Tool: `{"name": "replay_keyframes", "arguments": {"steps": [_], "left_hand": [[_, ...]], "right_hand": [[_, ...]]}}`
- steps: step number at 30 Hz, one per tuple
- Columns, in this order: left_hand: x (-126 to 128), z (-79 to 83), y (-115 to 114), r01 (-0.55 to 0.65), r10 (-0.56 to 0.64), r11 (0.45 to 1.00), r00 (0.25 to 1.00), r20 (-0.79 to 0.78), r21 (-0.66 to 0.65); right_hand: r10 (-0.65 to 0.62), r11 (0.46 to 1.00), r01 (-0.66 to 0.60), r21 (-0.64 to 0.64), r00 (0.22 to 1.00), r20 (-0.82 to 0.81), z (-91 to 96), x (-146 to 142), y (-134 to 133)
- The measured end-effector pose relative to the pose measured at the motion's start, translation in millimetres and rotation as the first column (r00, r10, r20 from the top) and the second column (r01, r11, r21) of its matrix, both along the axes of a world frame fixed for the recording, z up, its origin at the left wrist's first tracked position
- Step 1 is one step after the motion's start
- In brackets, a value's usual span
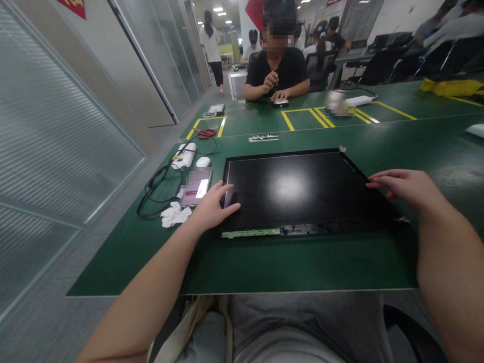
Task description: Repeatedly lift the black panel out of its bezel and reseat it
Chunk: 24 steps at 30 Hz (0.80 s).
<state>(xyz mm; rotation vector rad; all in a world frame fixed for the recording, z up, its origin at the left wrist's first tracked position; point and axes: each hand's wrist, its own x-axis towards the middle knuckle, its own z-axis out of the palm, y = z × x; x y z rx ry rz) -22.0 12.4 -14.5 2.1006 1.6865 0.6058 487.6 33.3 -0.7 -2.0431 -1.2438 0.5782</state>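
A bare black display panel (298, 189) lies flat on the green table (264, 262) in front of me, with a green circuit strip (251, 233) along its near edge. My left hand (212, 206) rests on the panel's left edge, fingers stretched out. My right hand (404, 187) lies at the panel's right edge, fingers flat and extended. Neither hand holds anything.
Left of the panel lie a phone (195, 186), a crumpled white glove (174, 214), a white mouse (203, 162), black cable (155, 189) and red scissors (205, 133). A person in black sits across the table (278, 70), handling a small device. A glass wall runs along the left.
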Motion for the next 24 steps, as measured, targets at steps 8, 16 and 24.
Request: {"name": "replay_keyframes", "arguments": {"steps": [8, 16, 24], "left_hand": [[5, 8.3, -9, 0.145, -0.146, 0.989, 0.988, -0.051, -0.035], [5, 6.9, -9, 0.141, -0.146, 0.988, 0.983, -0.107, -0.056], [5, 7.5, -9, 0.143, -0.153, 0.987, 0.977, -0.145, -0.076]], "right_hand": [[-0.076, 0.997, 0.075, -0.011, 0.985, -0.154, 8.2, -11, -4], [-0.088, 0.996, 0.091, 0.005, 0.979, -0.183, 12.3, -17, -6], [-0.095, 0.995, 0.090, -0.038, 0.981, -0.169, 13.7, -18, -5]]}}
